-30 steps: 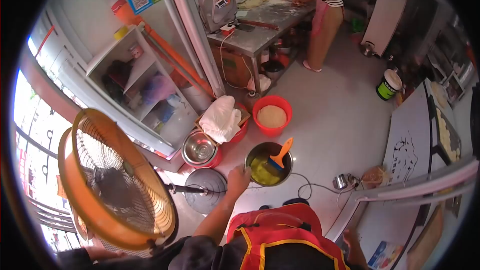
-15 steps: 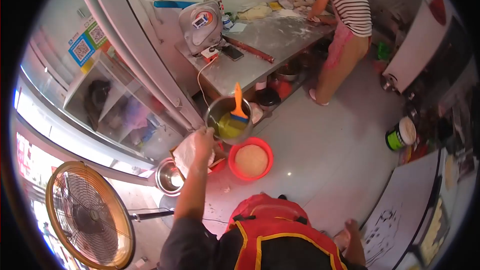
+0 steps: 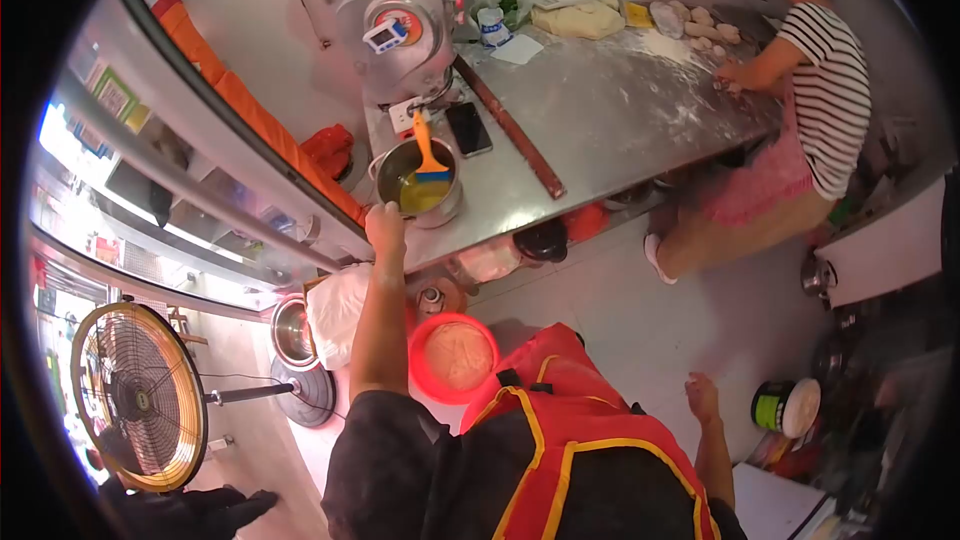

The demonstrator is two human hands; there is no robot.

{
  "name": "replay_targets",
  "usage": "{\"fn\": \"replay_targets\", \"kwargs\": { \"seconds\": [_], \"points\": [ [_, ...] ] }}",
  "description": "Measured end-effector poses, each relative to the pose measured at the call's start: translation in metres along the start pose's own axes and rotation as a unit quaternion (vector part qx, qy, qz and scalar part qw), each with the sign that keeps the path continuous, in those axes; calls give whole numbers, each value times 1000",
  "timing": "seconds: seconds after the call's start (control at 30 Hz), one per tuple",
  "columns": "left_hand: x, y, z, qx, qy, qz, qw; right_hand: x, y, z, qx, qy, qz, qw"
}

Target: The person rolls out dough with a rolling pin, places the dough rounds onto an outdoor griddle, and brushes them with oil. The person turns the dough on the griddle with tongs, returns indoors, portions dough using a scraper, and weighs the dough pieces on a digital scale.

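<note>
My left hand (image 3: pixel 386 230) is closed on the near side of a metal pot (image 3: pixel 440 212), its arm stretched forward. Yellow liquid (image 3: pixel 420 196) that looks like oil lies inside the pot. A flat brush (image 3: pixel 427 145) with an orange handle and blue band leans in it, handle up. The pot is at the near left corner of the steel table (image 3: pixel 620 155); whether it rests there I cannot tell. Low at my right side, my right hand (image 3: pixel 703 397) hangs with loosely bent fingers and nothing visible in it.
A phone (image 3: pixel 468 128), a long wooden stick (image 3: pixel 510 128), a machine (image 3: pixel 400 35) and dough (image 3: pixel 577 18) are on the table. A person (image 3: pixel 830 90) works at its far right. Below are a red basin (image 3: pixel 455 358) of dough and a fan (image 3: pixel 140 395).
The view has moved closer to the table. My left hand has carried the pot with the brush forward to the table corner. My right hand now shows more fully.
</note>
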State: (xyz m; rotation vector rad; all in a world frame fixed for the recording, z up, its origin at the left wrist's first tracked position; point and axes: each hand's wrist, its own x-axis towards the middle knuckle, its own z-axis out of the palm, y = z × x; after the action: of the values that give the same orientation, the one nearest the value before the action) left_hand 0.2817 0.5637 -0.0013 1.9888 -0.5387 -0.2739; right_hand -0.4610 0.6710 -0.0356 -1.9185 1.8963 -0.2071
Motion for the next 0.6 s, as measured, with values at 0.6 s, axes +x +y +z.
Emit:
{"fn": "replay_targets", "kwargs": {
  "seconds": [0.6],
  "points": [
    [-104,102,176,220,139,-20,965,467,-149,-116,102,-195,-275,936]
  ]
}}
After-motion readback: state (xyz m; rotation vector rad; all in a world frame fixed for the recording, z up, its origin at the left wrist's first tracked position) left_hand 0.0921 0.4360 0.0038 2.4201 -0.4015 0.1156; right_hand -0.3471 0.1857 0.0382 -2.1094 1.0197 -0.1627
